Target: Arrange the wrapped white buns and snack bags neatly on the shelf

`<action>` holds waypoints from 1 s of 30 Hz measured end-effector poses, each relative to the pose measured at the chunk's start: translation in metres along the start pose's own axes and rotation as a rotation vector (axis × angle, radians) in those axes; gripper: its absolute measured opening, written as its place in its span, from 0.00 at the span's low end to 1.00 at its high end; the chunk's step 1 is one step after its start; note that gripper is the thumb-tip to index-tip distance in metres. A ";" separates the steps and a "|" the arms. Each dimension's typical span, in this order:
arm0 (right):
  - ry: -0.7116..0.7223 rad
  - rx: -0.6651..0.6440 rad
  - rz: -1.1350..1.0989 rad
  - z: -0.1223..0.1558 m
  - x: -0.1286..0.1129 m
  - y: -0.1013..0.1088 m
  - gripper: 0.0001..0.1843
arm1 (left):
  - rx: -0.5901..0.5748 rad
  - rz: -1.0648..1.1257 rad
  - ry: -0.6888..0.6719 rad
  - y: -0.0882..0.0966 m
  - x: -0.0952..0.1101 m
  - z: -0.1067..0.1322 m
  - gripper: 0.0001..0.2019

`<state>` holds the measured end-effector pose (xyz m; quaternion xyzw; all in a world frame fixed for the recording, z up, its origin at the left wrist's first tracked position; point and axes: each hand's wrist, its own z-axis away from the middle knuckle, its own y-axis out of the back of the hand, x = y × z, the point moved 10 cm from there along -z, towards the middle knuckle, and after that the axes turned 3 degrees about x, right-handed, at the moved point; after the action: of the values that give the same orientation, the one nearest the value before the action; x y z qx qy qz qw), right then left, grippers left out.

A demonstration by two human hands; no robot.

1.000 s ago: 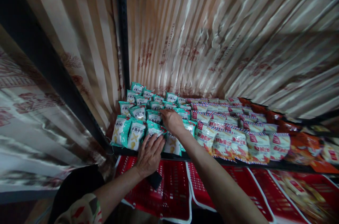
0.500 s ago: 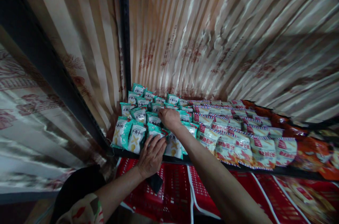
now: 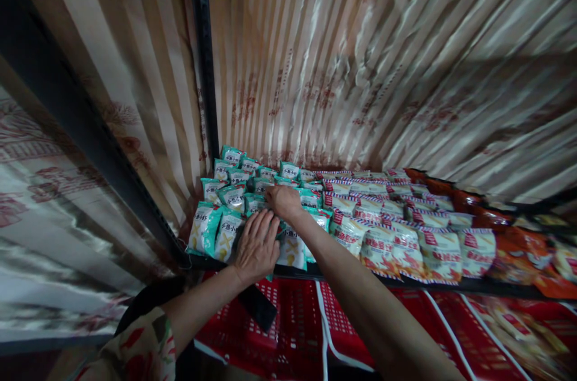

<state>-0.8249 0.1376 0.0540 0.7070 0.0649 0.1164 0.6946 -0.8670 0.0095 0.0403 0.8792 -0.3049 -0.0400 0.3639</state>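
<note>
The left hand (image 3: 258, 246) is lying flat, fingers spread and slightly fanned, on top of the front row of teal packets (image 3: 228, 231), which are sitting in overlapping rows at the left end of the shelf (image 3: 406, 286). A second ago only its fingertips were touching a front packet from the shelf's edge; it has since slid forward, so the palm is now covering that packet and pressing it down among its neighbours, which reads as the front row being flattened and held in place. The right hand (image 3: 283, 201) is resting a row further back, having barely shifted to the left; its fingers are curling down out of sight, so I cannot tell whether it is pinching a packet. Red-and-white packets (image 3: 406, 243) are lying just beside the teal ones, red baskets (image 3: 288, 333) are standing below the shelf, and striped cloth (image 3: 360, 68) is hanging behind.
</note>
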 end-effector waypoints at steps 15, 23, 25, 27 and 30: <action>0.040 0.006 -0.014 -0.008 0.004 -0.006 0.18 | -0.158 0.071 0.018 -0.012 -0.018 -0.022 0.21; 0.040 -0.008 -0.051 -0.009 0.003 -0.004 0.17 | -0.173 0.070 0.032 -0.014 -0.022 -0.027 0.20; 0.043 -0.016 -0.047 -0.010 0.002 -0.005 0.17 | -0.168 0.065 0.040 -0.014 -0.023 -0.029 0.18; 0.043 -0.026 -0.045 -0.011 0.002 -0.006 0.17 | -0.156 0.060 0.039 -0.014 -0.024 -0.030 0.17; 0.037 -0.031 -0.059 -0.012 0.003 -0.007 0.17 | -0.128 0.055 0.031 -0.013 -0.025 -0.030 0.16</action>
<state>-0.8245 0.1499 0.0469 0.6916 0.0966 0.1099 0.7073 -0.8716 0.0493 0.0498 0.8459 -0.3203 -0.0357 0.4250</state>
